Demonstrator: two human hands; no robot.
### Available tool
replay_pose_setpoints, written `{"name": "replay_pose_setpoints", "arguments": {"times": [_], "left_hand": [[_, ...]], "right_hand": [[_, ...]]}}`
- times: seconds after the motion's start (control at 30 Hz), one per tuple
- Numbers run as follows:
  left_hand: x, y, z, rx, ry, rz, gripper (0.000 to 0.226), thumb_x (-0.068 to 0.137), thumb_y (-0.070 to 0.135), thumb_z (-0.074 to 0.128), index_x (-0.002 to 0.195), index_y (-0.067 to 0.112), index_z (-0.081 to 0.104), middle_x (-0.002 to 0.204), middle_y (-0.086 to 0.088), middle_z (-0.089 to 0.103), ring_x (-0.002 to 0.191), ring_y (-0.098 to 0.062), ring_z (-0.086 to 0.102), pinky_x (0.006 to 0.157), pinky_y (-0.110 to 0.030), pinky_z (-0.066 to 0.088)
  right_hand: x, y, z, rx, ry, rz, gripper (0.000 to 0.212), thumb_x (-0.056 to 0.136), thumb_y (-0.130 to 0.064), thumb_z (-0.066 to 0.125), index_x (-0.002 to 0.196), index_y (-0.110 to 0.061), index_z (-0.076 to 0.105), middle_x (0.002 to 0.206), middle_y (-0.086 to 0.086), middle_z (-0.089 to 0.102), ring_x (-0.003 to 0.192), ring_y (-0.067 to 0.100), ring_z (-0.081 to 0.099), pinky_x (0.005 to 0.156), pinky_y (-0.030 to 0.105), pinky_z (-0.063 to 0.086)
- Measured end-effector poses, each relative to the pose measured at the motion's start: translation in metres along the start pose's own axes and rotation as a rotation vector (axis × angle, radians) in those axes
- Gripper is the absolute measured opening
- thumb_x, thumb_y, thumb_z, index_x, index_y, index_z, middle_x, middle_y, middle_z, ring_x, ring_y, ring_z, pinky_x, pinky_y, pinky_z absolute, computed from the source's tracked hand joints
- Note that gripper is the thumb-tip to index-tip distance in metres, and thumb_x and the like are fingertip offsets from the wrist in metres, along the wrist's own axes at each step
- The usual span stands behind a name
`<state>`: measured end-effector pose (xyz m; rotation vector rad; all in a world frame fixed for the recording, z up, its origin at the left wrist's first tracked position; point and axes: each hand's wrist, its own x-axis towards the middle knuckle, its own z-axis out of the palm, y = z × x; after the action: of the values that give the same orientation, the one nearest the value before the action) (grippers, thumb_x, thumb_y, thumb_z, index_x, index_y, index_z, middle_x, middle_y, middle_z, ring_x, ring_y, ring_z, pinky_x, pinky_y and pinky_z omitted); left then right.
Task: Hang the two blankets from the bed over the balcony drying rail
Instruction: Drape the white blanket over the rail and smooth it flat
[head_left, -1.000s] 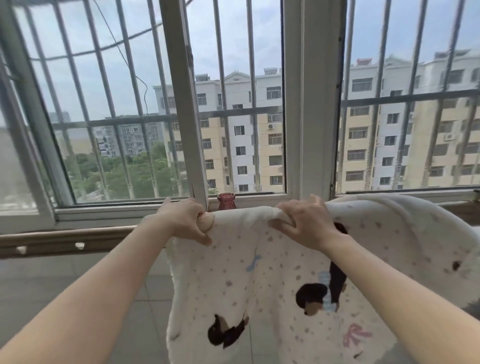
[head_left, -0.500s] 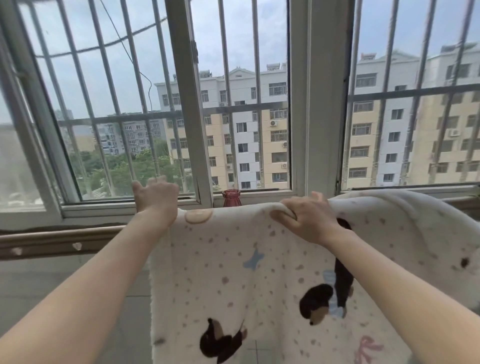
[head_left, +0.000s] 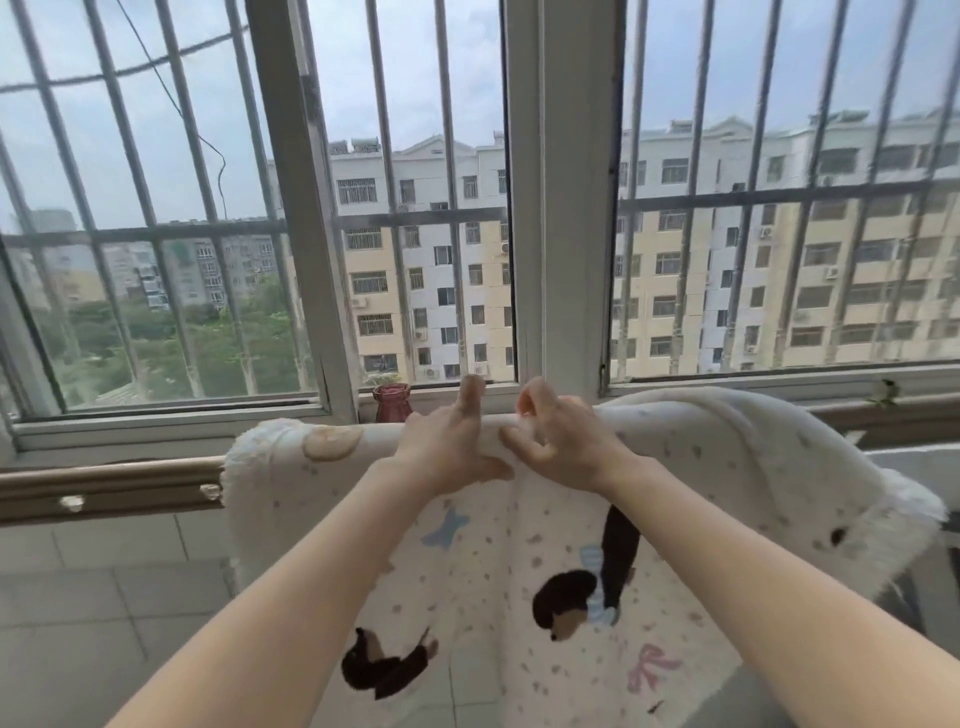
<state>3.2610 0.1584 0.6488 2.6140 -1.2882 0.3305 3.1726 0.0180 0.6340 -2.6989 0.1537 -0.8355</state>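
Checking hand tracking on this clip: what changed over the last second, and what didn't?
The left hand let go of the blanket's left top edge, lifted briefly, then slid right along the rail to sit beside the right hand, fingers loosely spread. The left corner now lies draped flat over the rail. Unchanged: right hand on the top fold mid-rail, blanket hanging over the rail, red vase on the sill.

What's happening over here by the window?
A person is hanging a white patterned blanket over the wooden drying rail that runs below the window. Both hands sit close together on the fold at the top of the rail: the left hand lies there with fingers spread, and the right hand pinches at the fabric. The blanket's right part is bunched up. A small red vase stands on the sill behind. Only one blanket is in view.
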Motion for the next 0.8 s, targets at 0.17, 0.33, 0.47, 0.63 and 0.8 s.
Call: {"name": "replay_pose_setpoints", "arguments": {"times": [0.17, 0.33, 0.47, 0.63, 0.8], "left_hand": [[0.011, 0.010, 0.000, -0.112, -0.110, 0.051, 0.046, 0.080, 0.052, 0.062, 0.117, 0.035, 0.039, 0.109, 0.004, 0.060, 0.102, -0.021, 0.057, 0.090, -0.042, 0.045], [0.020, 0.020, -0.001, -0.160, -0.130, 0.013, 0.038, 0.079, 0.046, 0.066, 0.109, 0.034, 0.047, 0.088, 0.008, 0.055, 0.096, -0.021, 0.057, 0.087, -0.037, 0.048], [0.023, 0.028, -0.004, -0.122, -0.131, 0.039, 0.023, 0.078, 0.037, 0.064, 0.080, 0.029, 0.043, 0.073, 0.013, 0.056, 0.081, -0.018, 0.056, 0.073, -0.032, 0.047], [0.022, 0.037, -0.010, -0.043, -0.159, -0.049, 0.021, 0.075, 0.036, 0.062, 0.075, 0.030, 0.042, 0.079, 0.011, 0.057, 0.086, -0.019, 0.056, 0.082, -0.039, 0.050], [0.012, 0.058, -0.016, 0.172, -0.061, -0.153, 0.012, 0.073, 0.033, 0.052, 0.077, 0.025, 0.043, 0.079, 0.008, 0.054, 0.079, -0.019, 0.052, 0.084, -0.041, 0.043]], "right_hand": [[-0.027, 0.034, -0.029, -0.128, -0.033, -0.146, 0.044, 0.084, -0.046, 0.061, 0.115, -0.016, 0.054, 0.107, 0.002, 0.062, 0.095, 0.022, 0.057, 0.086, 0.035, 0.043], [-0.065, 0.095, -0.070, -0.554, -0.071, -0.068, 0.068, 0.082, -0.055, 0.058, 0.140, -0.030, 0.031, 0.139, -0.006, 0.044, 0.129, 0.017, 0.037, 0.110, 0.035, 0.022], [-0.082, 0.124, -0.092, -0.627, -0.056, 0.044, 0.068, 0.084, -0.041, 0.059, 0.143, -0.030, 0.025, 0.147, -0.007, 0.036, 0.137, 0.018, 0.026, 0.113, 0.039, 0.008], [-0.095, 0.142, -0.105, -0.640, 0.051, 0.251, 0.068, 0.083, -0.010, 0.050, 0.138, -0.043, 0.026, 0.138, 0.004, 0.028, 0.131, 0.027, 0.022, 0.102, 0.043, 0.017], [-0.091, 0.141, -0.110, -0.729, 0.047, 0.173, 0.066, 0.086, -0.007, 0.043, 0.139, -0.042, 0.030, 0.114, -0.001, 0.050, 0.111, 0.023, 0.044, 0.088, 0.038, 0.037]]}}
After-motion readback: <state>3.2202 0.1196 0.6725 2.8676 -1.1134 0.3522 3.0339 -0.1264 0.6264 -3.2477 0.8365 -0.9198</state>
